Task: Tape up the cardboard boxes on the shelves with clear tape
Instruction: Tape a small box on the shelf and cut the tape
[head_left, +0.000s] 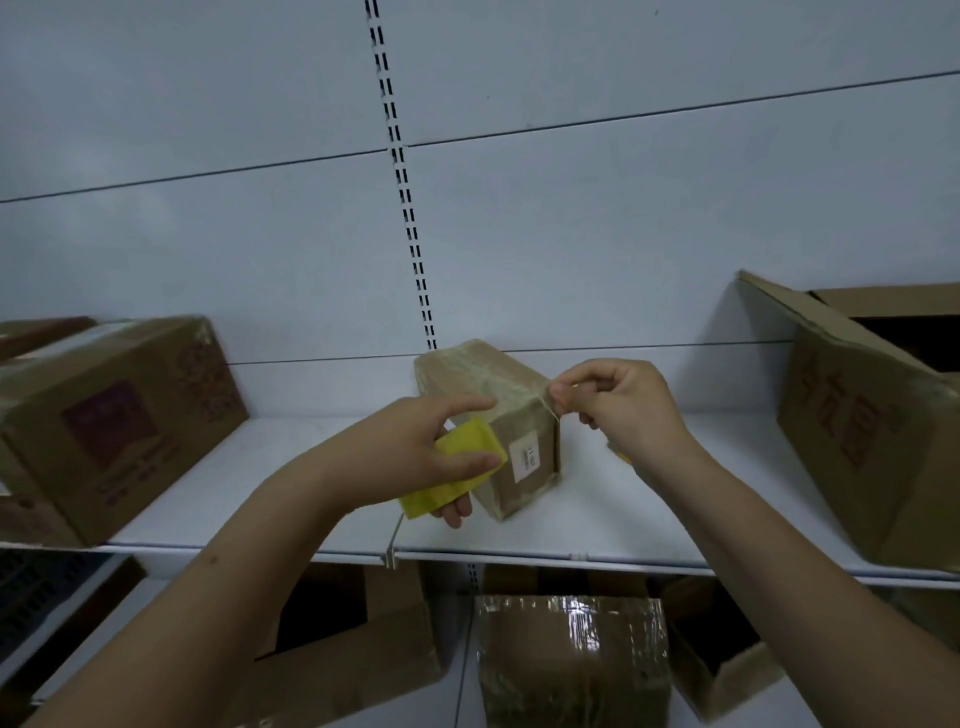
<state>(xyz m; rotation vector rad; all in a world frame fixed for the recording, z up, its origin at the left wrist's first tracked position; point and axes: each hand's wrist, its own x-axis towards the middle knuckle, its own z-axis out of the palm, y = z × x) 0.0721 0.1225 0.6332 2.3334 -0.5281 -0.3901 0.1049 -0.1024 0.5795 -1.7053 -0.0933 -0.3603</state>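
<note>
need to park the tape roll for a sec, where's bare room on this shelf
Bare shelf lies between the big left box and the left hand holding the yellow tape roll. Another bare patch runs from the small middle box to the open right box, under the right hand. It is crowded around the small box.

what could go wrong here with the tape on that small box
1. The right hand pinches a thin, twisted strand of tape at the corner of the small box; it could stick to itself or tear unevenly.
2. The left hand grips the yellow tape roll rather than the box, so a pull might drag or tip the box on the shelf.
</note>
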